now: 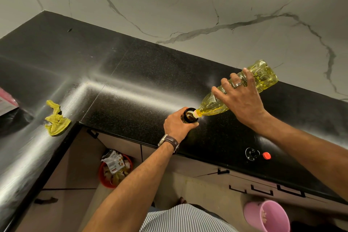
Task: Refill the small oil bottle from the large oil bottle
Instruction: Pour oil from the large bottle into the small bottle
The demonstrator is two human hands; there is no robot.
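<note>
Head cam, L to R: I see a yellow cloth (56, 118) on the black counter (131, 73) near the inner corner. Left hand (178, 123) has fingers wrapped round the small dark bottle (189, 115), standing on the counter. Big bottle (263, 75) is tipped neck-down, mouth at the small one's opening (yellow oil inside); right hand (243, 98) grips its body w/ fingers spread. Red cap (266, 155) and black cap (252, 153) lie near the front edge.

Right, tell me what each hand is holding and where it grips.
The left hand grips the small dark bottle around its top, near the mouth. The right hand holds the large oil bottle around its middle, tilted mouth-down into the small one.
</note>
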